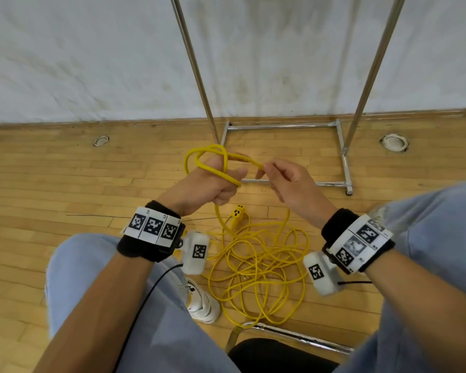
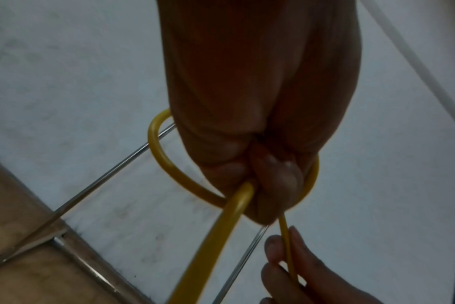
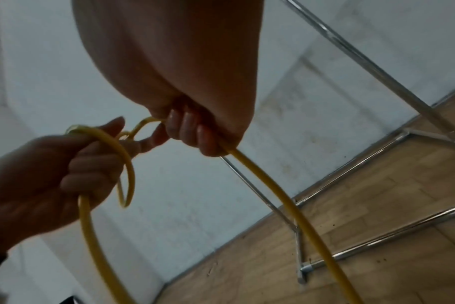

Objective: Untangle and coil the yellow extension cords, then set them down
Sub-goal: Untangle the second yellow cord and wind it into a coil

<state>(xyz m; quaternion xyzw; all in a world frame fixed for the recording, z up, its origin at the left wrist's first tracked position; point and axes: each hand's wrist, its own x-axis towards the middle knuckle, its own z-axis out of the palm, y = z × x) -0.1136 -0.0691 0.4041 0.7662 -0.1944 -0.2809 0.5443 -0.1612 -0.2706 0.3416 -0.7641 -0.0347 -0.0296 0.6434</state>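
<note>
A yellow extension cord (image 1: 256,267) lies in a loose tangle on the wooden floor between my knees, its yellow socket end (image 1: 237,212) at the tangle's far edge. My left hand (image 1: 213,184) grips a small coil of the cord (image 1: 207,160), with loops arching over the fist (image 2: 268,185). My right hand (image 1: 280,179) pinches the strand (image 1: 249,160) that runs out of that coil; its fingers curl round the cord (image 3: 260,176) in the right wrist view. From each hand a strand hangs down to the tangle.
A chrome garment rack (image 1: 342,154) stands just beyond my hands, its base frame on the floor against a white wall. My white shoe (image 1: 202,302) is left of the tangle. A black chair seat with a metal frame (image 1: 280,354) is under me.
</note>
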